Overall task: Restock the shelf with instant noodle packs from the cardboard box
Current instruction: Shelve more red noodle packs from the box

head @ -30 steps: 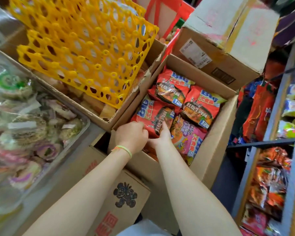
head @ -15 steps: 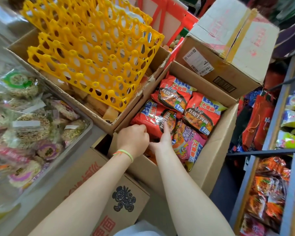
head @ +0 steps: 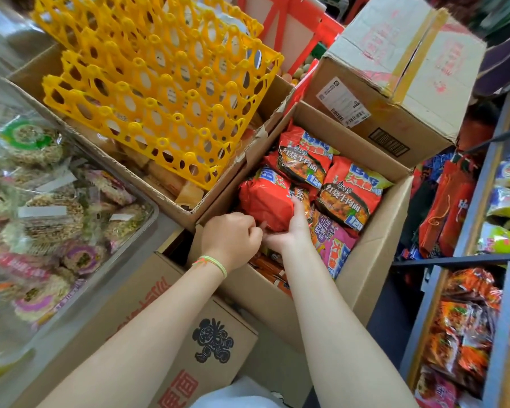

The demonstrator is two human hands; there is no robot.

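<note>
Since a moment ago the red noodle pack [head: 265,206] has tipped up at the near-left corner of the cardboard box [head: 374,254], just ahead of your hands: left hand [head: 233,237] curls on its near edge, right hand [head: 289,228] cradles its side, thumb up.

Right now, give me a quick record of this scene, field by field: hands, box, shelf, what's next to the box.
left hand: curled at near edge of red pack
right hand: holds the red pack, thumb up along its side
box: open, holds red and pink packs
shelf: right of box, already partly stocked
beside box: yellow trays in carton to the left; taped carton behind
</note>
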